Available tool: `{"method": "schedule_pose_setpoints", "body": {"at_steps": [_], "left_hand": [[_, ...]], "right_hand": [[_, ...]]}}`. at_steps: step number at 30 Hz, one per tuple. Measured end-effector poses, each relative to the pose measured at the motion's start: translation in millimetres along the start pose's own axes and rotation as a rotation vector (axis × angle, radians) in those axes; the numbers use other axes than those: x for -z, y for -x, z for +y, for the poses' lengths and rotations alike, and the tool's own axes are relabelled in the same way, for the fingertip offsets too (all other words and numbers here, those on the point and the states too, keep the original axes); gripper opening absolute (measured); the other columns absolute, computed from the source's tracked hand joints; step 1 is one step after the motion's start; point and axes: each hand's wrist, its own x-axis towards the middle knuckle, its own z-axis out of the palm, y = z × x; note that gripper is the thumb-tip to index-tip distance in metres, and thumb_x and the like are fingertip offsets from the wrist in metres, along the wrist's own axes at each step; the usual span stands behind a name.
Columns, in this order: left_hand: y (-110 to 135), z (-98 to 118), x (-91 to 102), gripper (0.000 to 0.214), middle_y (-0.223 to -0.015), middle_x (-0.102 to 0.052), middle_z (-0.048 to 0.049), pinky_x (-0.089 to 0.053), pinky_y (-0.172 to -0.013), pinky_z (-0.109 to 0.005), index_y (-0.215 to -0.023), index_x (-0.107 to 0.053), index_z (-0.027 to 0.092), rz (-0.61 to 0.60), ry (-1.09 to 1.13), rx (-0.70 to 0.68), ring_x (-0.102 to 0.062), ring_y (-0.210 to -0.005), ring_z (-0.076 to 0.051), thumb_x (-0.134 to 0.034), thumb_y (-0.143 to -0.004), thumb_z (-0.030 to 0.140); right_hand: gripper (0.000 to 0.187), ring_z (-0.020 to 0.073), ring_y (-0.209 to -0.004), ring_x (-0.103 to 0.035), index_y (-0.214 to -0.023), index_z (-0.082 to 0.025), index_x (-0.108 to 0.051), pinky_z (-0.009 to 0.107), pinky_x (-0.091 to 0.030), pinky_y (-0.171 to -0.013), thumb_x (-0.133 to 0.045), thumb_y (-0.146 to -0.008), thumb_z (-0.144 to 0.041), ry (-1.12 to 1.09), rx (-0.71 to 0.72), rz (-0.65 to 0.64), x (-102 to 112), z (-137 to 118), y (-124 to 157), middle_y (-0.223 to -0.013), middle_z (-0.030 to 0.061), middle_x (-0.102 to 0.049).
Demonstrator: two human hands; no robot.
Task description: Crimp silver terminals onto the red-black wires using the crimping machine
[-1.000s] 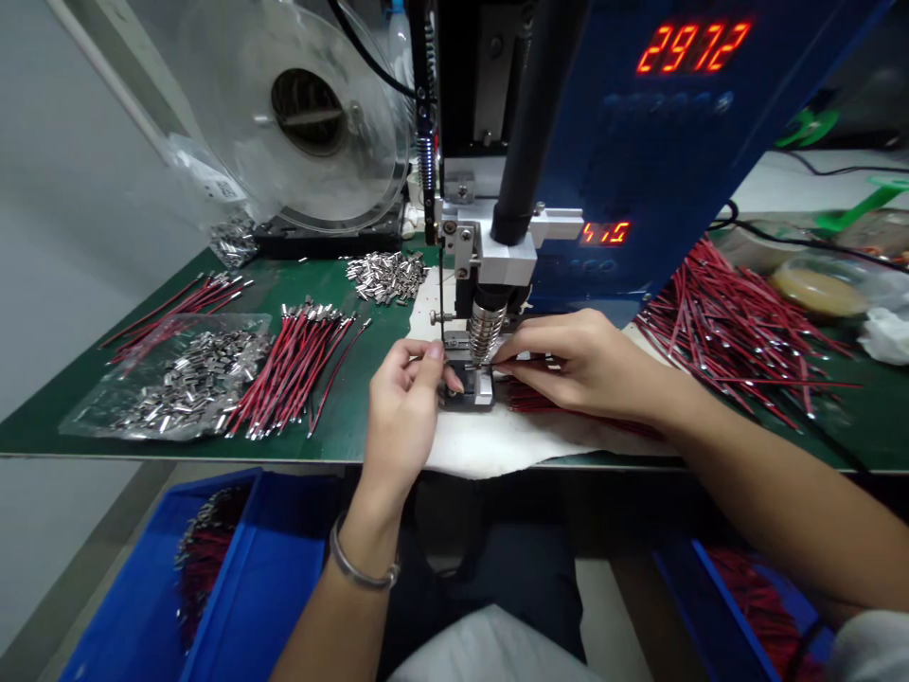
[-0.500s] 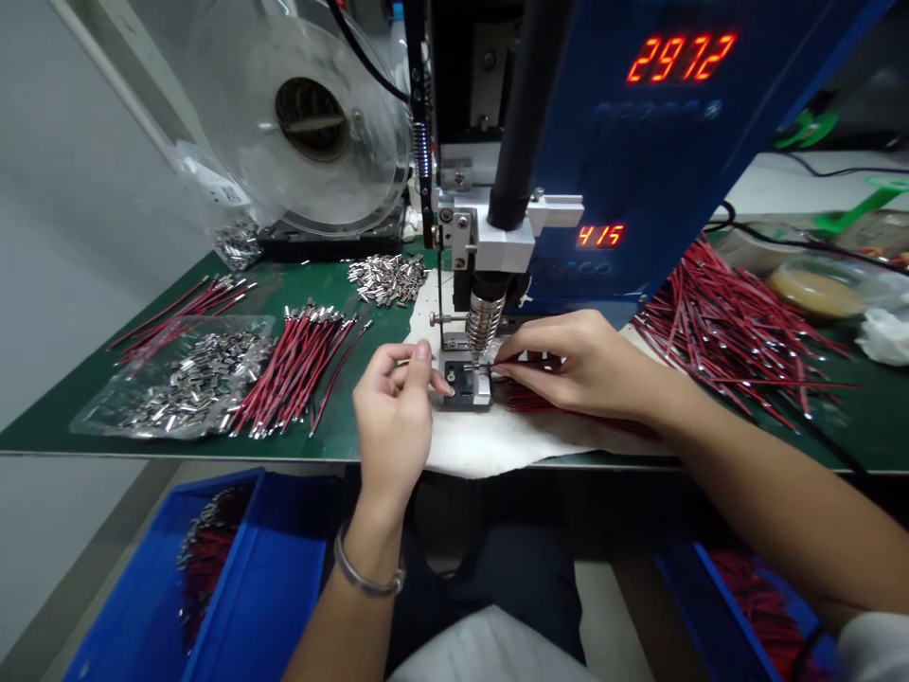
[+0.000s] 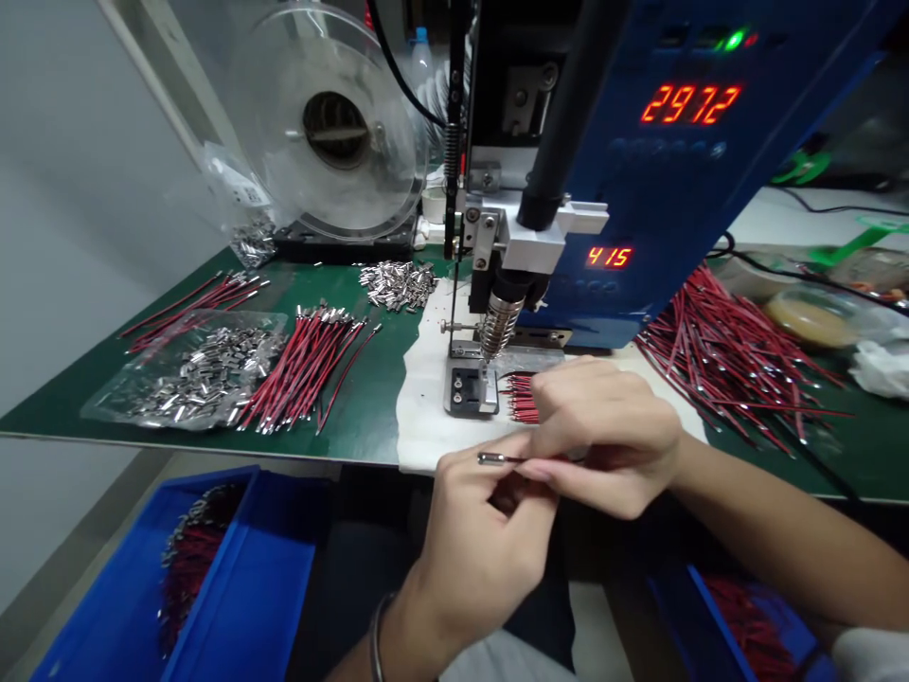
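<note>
Showing its silvery tip, a thin wire (image 3: 491, 458) sits pinched in the right hand (image 3: 603, 438), just above the curled left hand (image 3: 490, 535), though I can't tell whether that one grips it too. Both meet near the front edge of the green counter (image 3: 383, 403), before a small black fixture (image 3: 467, 392) beneath the blue machine (image 3: 617, 303), with red wires (image 3: 302, 371) bundled over on the left.
</note>
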Motion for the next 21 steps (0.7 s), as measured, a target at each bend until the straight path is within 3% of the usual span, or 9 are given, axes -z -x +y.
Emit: {"method": "schedule_pose_setpoints", "body": {"at_steps": [3,8,11,14,15,18,21], "left_hand": [[3.0,0.5,-3.5,0.031,-0.05,-0.043,0.0021,-0.029,-0.043,-0.02,-0.057,-0.046,0.016,0.028,0.032,0.002,-0.037,-0.046,-0.007,-0.055,-0.085,0.025],[9.5,1.7,7.8,0.017,-0.06,-0.054,-0.0004,-0.037,-0.05,-0.022,-0.078,-0.065,0.017,0.155,-0.034,-0.021,-0.046,-0.052,-0.011,-0.057,-0.086,0.03],[1.5,5.4,39.2,0.021,-0.065,-0.061,-0.0008,-0.037,-0.049,-0.024,-0.095,-0.07,0.021,0.301,-0.249,0.005,-0.05,-0.053,-0.012,-0.056,-0.086,0.034],[-20.4,8.8,84.2,0.028,-0.074,-0.068,-0.0034,-0.037,-0.052,-0.027,-0.098,-0.073,0.023,0.531,-0.641,-0.005,-0.053,-0.056,-0.016,-0.06,-0.082,0.04],[-29.6,9.5,98.7,0.029,-0.071,-0.068,-0.004,-0.038,-0.054,-0.029,-0.098,-0.074,0.023,0.548,-0.783,0.01,-0.054,-0.056,-0.018,-0.059,-0.08,0.042],[-55.7,10.3,130.4,0.028,-0.062,-0.066,-0.0067,-0.04,-0.06,-0.036,-0.086,-0.077,0.024,0.451,-1.185,0.116,-0.058,-0.061,-0.026,-0.058,-0.077,0.042],[-71.5,9.7,141.4,0.029,-0.068,-0.068,-0.0107,-0.04,-0.062,-0.04,-0.082,-0.076,0.026,0.354,-1.372,0.227,-0.06,-0.069,-0.033,-0.055,-0.076,0.045]], "right_hand": [[0.006,0.0097,-0.05,-0.047,-0.078,-0.017,-0.06,0.024,-0.035,-0.049,-0.062,-0.081,-0.012,-0.009,-0.037,0.025,-3.0,-1.5,0.1,-0.057,-0.0001,-0.057],[0.01,0.0104,-0.053,-0.049,-0.09,-0.016,-0.061,0.024,-0.037,-0.052,-0.061,-0.084,-0.024,0.042,-0.058,-0.086,6.6,1.0,1.4,-0.062,0.0005,-0.058],[0.005,0.011,-0.059,-0.054,-0.087,-0.017,-0.059,0.024,-0.039,-0.056,-0.059,-0.084,-0.021,0.186,-0.146,-0.164,25.3,9.8,4.1,-0.068,0.002,-0.062],[0.009,0.0115,-0.059,-0.056,-0.085,-0.017,-0.062,0.024,-0.037,-0.057,-0.053,-0.086,-0.016,0.381,-0.318,-0.398,44.2,20.5,7.4,-0.07,0.0018,-0.065],[0.012,0.0122,-0.059,-0.057,-0.085,-0.018,-0.063,0.025,-0.036,-0.057,-0.051,-0.085,-0.016,0.448,-0.375,-0.455,48.5,23.2,8.2,-0.071,0.0021,-0.066],[0.02,0.014,-0.065,-0.06,-0.094,-0.019,-0.065,0.025,-0.038,-0.061,-0.048,-0.084,-0.015,0.504,-0.494,-0.553,53.1,26.8,8.7,-0.083,0.0029,-0.07],[0.02,0.0147,-0.067,-0.061,-0.097,-0.021,-0.066,0.025,-0.037,-0.062,-0.049,-0.085,-0.022,0.507,-0.555,-0.593,49.9,26.3,6.2,-0.086,0.0023,-0.07]]}}
